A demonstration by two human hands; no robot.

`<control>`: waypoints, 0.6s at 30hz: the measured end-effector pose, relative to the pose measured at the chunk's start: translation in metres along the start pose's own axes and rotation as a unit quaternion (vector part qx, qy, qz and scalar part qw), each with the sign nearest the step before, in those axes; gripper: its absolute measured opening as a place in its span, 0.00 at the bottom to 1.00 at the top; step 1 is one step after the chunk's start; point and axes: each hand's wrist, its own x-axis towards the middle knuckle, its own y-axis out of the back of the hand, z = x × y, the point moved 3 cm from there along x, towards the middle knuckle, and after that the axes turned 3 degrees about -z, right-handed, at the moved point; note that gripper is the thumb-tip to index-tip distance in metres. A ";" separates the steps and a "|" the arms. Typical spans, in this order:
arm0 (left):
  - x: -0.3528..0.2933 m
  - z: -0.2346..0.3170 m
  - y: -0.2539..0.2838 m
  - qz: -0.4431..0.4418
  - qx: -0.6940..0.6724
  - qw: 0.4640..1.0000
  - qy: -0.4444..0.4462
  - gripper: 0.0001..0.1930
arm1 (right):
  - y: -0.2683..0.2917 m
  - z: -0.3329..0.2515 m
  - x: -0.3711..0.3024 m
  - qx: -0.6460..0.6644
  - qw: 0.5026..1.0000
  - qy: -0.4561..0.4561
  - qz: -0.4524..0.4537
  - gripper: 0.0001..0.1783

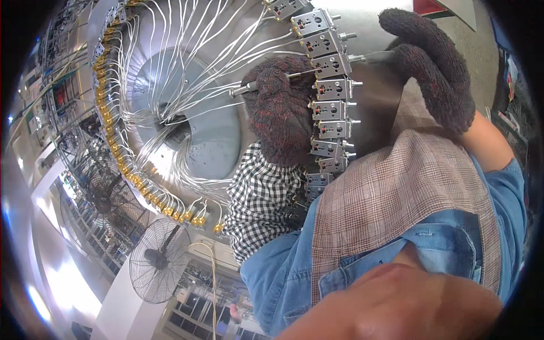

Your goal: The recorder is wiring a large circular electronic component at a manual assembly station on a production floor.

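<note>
My left hand [277,110], in a dark knitted glove, is closed around a thin-shafted silver screwdriver [243,89]. Its tip meets one of the metal blocks [331,66] set along the curved edge of a large round machine. On the other side of that block, my right hand [433,68], gloved alike, has its fingers closed at the end of a thin metal rod [381,55]. The rod lines up with the block's protruding threaded stud [357,58]; whether they touch I cannot tell. Fingertips of the right hand are partly hidden by the glove's folds.
Many white wires [198,68] run from the central opening [175,127] to the ring. Gold-coloured fittings [122,158] line its far-left side. Neighbouring metal blocks [331,110] crowd near my apron [391,187]. Black fans [158,258] stand beyond the machine.
</note>
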 end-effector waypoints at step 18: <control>-0.004 0.003 -0.010 0.008 0.151 0.988 0.010 0.16 | -0.002 0.013 -0.006 0.106 0.994 -0.006 0.016 0.15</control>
